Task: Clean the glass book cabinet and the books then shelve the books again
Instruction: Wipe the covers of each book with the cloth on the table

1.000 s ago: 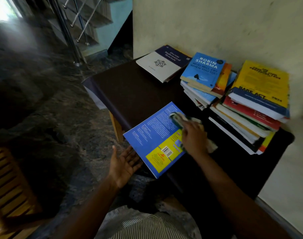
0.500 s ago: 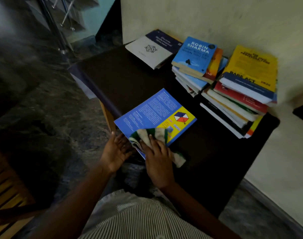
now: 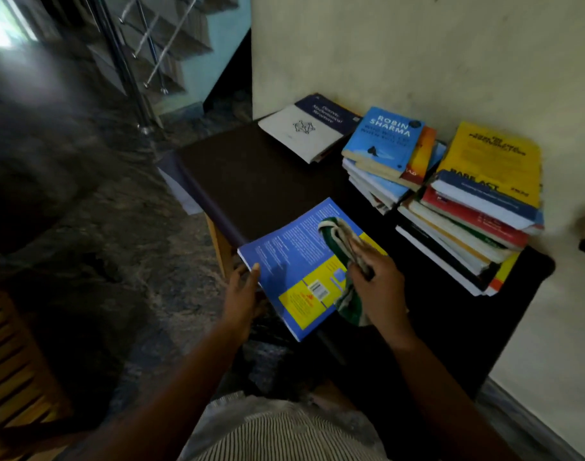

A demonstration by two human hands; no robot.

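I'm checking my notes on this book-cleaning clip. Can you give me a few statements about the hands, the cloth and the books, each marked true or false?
1. The right hand grips a green-and-white striped cloth on the blue-and-yellow book. True.
2. The left hand lies flat on the table, away from that book. False: it holds the book's left edge.
3. The Robin Sharma book tops the middle stack. True.
4. The yellow Bare Act book lies at the bottom of its stack. False: it lies on top of the right-hand stack.
5. The blue-and-yellow book lies wholly on the table. False: its near part overhangs the table's edge.
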